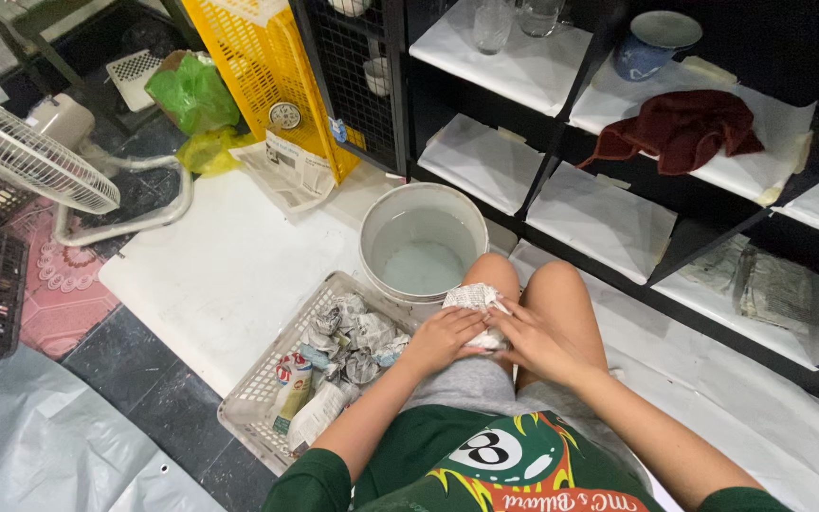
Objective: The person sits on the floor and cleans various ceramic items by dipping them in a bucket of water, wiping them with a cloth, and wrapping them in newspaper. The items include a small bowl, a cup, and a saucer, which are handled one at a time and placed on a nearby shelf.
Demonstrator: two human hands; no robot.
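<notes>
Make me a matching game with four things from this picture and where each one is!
Things:
1. red cloth
2. white bucket
3. crumpled newspaper
4. paper-wrapped bundle

Places:
A. in the plastic basket
B. on a shelf
C. under both hands, left hand and right hand
D. on the floor before the knees

Pairs: 1-B, 2-D, 3-A, 4-C

White bucket [421, 242] beside mesh basket [256, 393]; maroon cloth [680, 128] on shelf [789, 123].

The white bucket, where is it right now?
In the head view, the bucket stands on the floor just ahead of the person's knees, between the basket of crumpled paper on its left and the black shelves.
</notes>
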